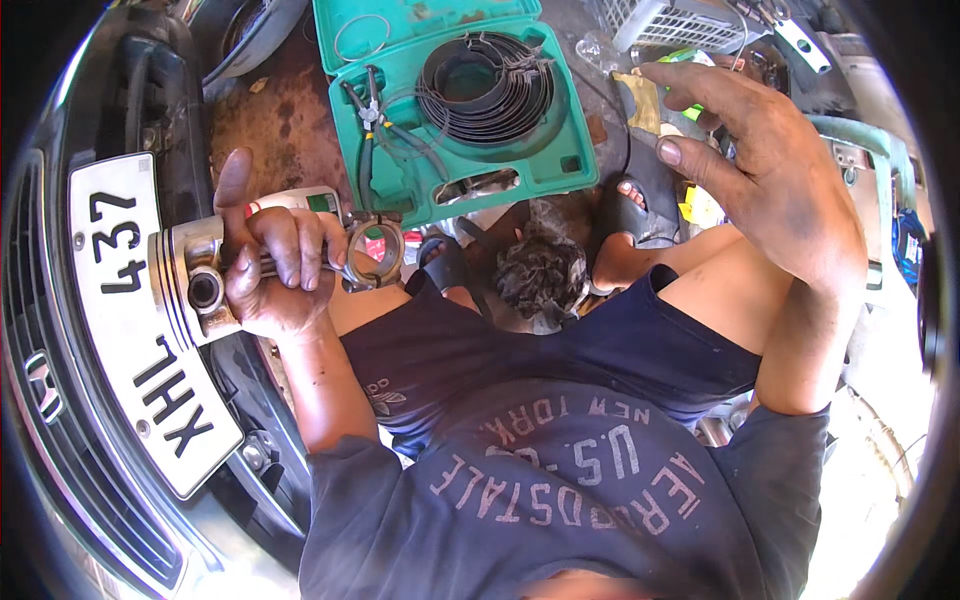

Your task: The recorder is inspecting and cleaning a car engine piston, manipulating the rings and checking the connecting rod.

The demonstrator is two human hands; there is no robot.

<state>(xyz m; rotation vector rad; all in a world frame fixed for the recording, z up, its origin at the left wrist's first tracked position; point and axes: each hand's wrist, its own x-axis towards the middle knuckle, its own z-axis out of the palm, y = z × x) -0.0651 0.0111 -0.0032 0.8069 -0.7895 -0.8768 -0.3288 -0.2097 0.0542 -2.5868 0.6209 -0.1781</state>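
My left hand (283, 262) is closed round the connecting rod of a metal piston (188, 285). The grooved piston crown points left, towards the car's number plate, and the round wrist-pin hole faces up. On the other side of the fist, the rod's ring-shaped big end (376, 252) sticks out. Raised on the far right, my right hand (770, 170) pinches a small, thin yellow-brown piece (642, 102) between thumb and fingers; its exact kind cannot be made out. Past my knees lies an open teal tool case (460, 205), holding pliers (372, 120) and coiled black metal bands (480, 90).
A car's front bumper with a number plate (150, 390) runs along the left. A dark crumpled bundle (541, 268) lies between my sandalled feet. Beyond the case stand a grey basin (255, 45) and a white plastic crate (665, 22). A white container (300, 200) sits behind my left hand.
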